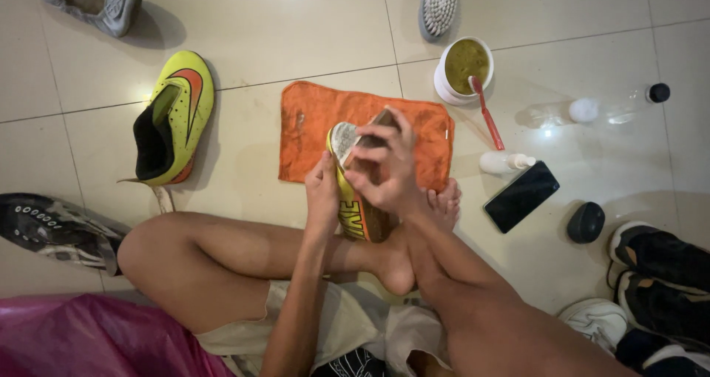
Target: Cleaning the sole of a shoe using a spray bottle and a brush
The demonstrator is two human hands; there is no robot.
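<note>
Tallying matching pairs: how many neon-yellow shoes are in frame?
2. One yellow shoe lies on the floor left of the orange cloth. The other yellow shoe is in the left hand, the right hand pressing a brush on it. None seems hidden.
</note>
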